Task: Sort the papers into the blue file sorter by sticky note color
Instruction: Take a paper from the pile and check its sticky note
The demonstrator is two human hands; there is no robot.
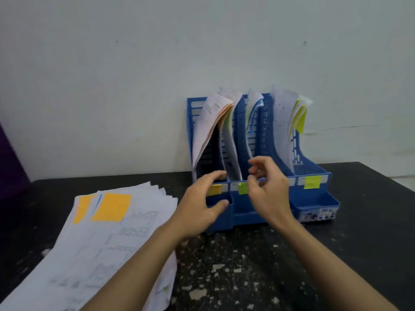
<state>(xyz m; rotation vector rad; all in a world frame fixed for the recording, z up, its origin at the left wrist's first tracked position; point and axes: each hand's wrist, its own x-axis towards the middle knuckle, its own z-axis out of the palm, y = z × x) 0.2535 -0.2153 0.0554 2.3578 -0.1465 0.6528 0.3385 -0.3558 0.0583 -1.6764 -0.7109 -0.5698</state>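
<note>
Head view: our left hand (202, 198) and right hand (267, 187) hover loosely curled, holding nothing, before the blue file sorter (314, 176); we should next lift the orange-noted sheet (112, 206) cleanly off the paper stack (101, 254).

We see both hands empty before the blue file sorter (258, 212) — left hand (199, 205) spread, right hand (267, 187) loosely curled — beside a paper stack (101, 243) on the black table (336, 221).

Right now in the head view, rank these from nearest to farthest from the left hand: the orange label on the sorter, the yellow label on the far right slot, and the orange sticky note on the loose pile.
From the left hand:
1. Orange label, just beside its fingers.
2. Orange sticky note, to its left on the pile.
3. Yellow label, far right.
</note>
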